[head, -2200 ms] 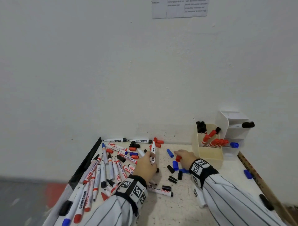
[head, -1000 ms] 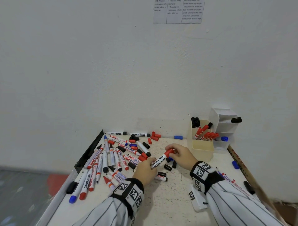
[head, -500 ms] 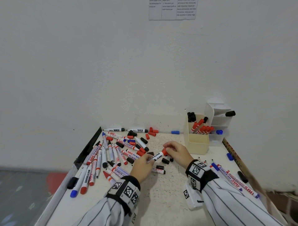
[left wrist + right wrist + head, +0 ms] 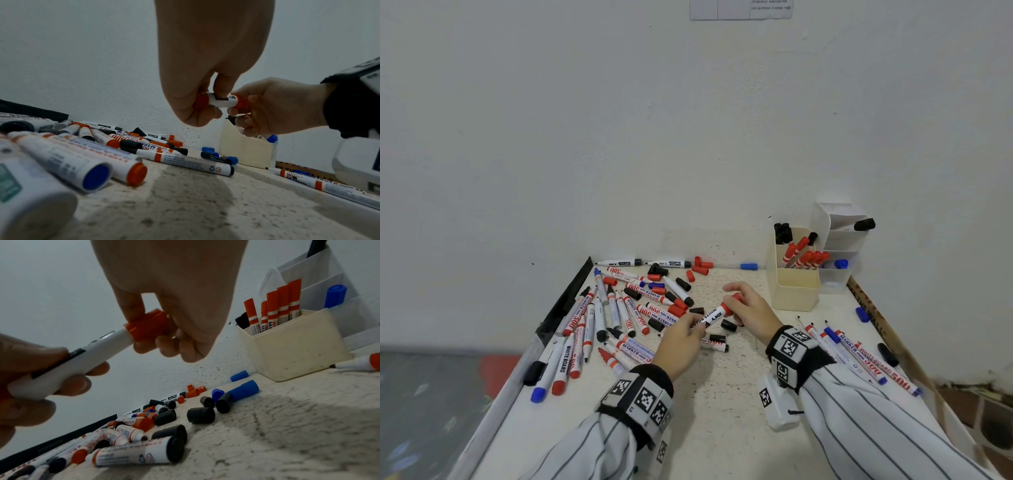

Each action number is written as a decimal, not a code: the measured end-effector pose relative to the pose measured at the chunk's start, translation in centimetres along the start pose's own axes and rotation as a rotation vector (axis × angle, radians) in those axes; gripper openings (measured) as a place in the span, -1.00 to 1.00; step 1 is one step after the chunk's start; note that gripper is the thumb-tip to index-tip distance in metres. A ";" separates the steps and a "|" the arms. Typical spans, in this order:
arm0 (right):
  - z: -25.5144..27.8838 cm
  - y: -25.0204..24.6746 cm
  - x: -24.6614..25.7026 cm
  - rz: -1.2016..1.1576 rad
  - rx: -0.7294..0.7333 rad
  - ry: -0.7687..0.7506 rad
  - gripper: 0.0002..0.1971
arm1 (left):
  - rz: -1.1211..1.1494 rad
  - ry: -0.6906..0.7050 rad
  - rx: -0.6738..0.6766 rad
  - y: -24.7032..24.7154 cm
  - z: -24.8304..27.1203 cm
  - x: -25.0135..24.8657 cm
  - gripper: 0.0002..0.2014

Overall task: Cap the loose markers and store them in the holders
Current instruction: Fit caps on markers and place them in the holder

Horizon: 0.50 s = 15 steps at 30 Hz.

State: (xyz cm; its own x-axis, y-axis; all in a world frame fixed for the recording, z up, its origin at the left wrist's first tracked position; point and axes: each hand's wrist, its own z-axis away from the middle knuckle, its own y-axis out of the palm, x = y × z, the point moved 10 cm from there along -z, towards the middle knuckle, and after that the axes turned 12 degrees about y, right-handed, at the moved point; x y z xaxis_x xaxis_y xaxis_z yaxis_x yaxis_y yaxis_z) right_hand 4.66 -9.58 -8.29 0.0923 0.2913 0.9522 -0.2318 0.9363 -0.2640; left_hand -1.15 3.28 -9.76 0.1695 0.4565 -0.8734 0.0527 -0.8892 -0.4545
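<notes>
Red cap is now going on the marker, which I am holding just in front of the cream holder [image 4: 796, 291].

Head view: my left hand [image 4: 681, 339] is gripping the marker [image 4: 710, 318]; a second ago the cap was only arriving. Right wrist view: my right hand [image 4: 174, 296] is pinching the red cap [image 4: 148, 326], looking seated. Left wrist view is adding the marker's red tail, hidden elsewhere.

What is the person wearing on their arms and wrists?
Both arms have white sleeves with thin dark stripes. Each wrist wears a black band carrying white blocks printed with black square-pattern tags. A white box with a tag hangs under the right wrist. The left hand and right hand are bare.
</notes>
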 end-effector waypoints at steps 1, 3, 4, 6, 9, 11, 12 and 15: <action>0.0 -0.1 -0.1 -0.011 0.009 -0.001 -0.84 | 0.000 0.001 0.004 -0.1 0.1 -0.1 -0.80; 0.1 -0.3 -0.1 -0.010 0.005 -0.006 -0.82 | 0.003 -0.003 0.019 0.0 0.1 -0.3 -0.80; 0.2 -0.5 -0.1 -0.011 -0.007 -0.009 -0.87 | 0.009 -0.005 0.025 0.0 0.1 -0.4 -0.79; 0.3 -0.6 -0.1 -0.015 -0.045 -0.005 -0.92 | 0.004 0.008 0.028 0.1 0.3 -0.9 -0.77; 0.5 -0.8 -0.4 0.077 -0.122 0.056 -0.59 | -0.070 0.043 0.013 -0.3 0.3 -1.7 -0.73; 0.9 -1.0 -0.2 0.148 -0.164 0.064 -0.56 | -0.121 0.061 0.010 -0.5 0.4 -2.2 -0.72; 0.9 -1.0 -0.1 0.150 -0.170 0.063 -0.57 | -0.140 0.071 0.011 -0.5 0.4 -2.3 -0.72; 1.0 -0.9 0.2 0.121 -0.179 0.053 -0.59 | -0.139 0.064 0.041 -0.1 0.3 -2.6 -0.73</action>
State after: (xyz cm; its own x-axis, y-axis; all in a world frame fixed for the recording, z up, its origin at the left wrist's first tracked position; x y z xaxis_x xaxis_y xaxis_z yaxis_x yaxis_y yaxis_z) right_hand 3.89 -10.61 -7.73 0.1258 0.4093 0.9037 -0.0692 0.9123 -0.4036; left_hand -1.91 2.22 -7.47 0.2257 0.5712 -0.7892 0.0397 -0.8148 -0.5784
